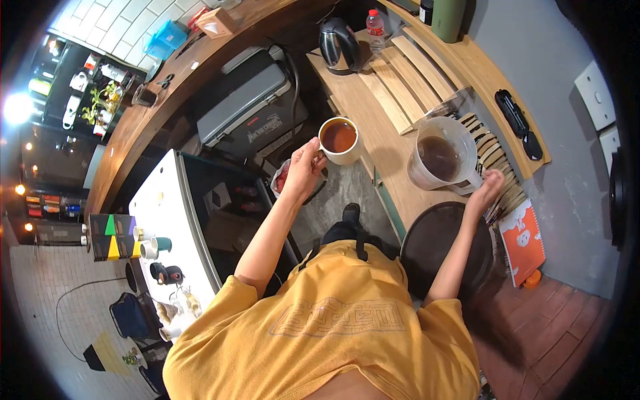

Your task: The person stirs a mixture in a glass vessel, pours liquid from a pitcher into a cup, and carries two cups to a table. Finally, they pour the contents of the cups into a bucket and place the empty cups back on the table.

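Observation:
My left hand (307,168) is closed round the handle of a white mug (345,158) nearly full of reddish-brown liquid (338,136). The mug is held out over the gap beside the wooden counter. On the other side, my right hand (489,189) grips the handle of a clear plastic pitcher (421,177). Dark brown liquid (438,157) lies in the pitcher, which overlaps the counter in this view. Close below it is a round dark tray (437,250).
Wooden slats (410,73), an electric kettle (339,47) and a red-capped bottle (375,32) are farther along the counter (363,110). A grey cooler box (250,107) stands left. An orange notebook (522,241) lies right. Several cups, including a teal one (160,245), sit on a white surface (160,197).

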The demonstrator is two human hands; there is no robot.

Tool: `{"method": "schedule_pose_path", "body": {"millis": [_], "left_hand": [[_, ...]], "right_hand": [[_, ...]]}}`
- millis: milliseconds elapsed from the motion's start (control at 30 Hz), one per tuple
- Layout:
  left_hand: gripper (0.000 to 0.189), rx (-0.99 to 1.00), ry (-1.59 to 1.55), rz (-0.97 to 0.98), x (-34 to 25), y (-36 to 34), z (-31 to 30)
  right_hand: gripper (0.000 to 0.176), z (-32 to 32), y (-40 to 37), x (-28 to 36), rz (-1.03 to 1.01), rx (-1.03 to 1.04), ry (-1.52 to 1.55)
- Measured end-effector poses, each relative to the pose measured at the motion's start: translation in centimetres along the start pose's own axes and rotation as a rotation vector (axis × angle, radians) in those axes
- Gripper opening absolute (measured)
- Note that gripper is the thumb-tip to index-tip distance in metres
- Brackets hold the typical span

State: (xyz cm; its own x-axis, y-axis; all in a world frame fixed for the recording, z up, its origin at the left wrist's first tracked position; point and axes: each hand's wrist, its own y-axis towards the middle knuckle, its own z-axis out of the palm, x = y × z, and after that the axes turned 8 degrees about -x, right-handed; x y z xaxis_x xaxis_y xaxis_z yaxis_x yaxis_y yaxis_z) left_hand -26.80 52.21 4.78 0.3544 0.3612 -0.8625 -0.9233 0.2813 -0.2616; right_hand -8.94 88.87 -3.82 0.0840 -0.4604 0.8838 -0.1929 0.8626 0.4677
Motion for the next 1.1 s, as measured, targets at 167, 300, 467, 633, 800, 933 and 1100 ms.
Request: {"method": "schedule_pose_path", "body": {"millis": [167,300,467,633,800,933,1100], "left_hand": [[0.029,-0.075,0.011,0.027,-0.3,-2.6,0.2],[0.030,-0.118,-0.004,0.038,-0.8,-4.7,-1.0],[0.025,-0.215,-0.039,0.014,-2.7,-8.6,-2.4],[0.025,-0.211,-0.004,0.084,-4.9,-12.1,-6.7],[0.028,-0.376,-0.017,0.136,-7.6,-16.5,-10.8],[0.030,-0.410,-0.028,0.207,-9.4,-19.7,-16.1],[0.033,-0.554,0.066,0.322,-12.3,-24.3,-21.6]], "right_hand": [[0.032,0.6,0.0,13.3,-0.374,0.052,-0.222],[0.050,5.4,-4.9,19.3,-0.268,0.633,0.167],[0.101,11.4,-10.7,21.0,-0.133,1.208,0.270],[0.111,16.4,-14.7,24.0,-0.273,1.379,0.303],[0.100,18.9,-19.6,29.1,-0.208,1.632,0.406],[0.079,20.8,-24.8,33.7,-0.290,1.712,0.488],[0.071,22.6,-31.8,38.6,-0.343,1.766,0.586]]}}
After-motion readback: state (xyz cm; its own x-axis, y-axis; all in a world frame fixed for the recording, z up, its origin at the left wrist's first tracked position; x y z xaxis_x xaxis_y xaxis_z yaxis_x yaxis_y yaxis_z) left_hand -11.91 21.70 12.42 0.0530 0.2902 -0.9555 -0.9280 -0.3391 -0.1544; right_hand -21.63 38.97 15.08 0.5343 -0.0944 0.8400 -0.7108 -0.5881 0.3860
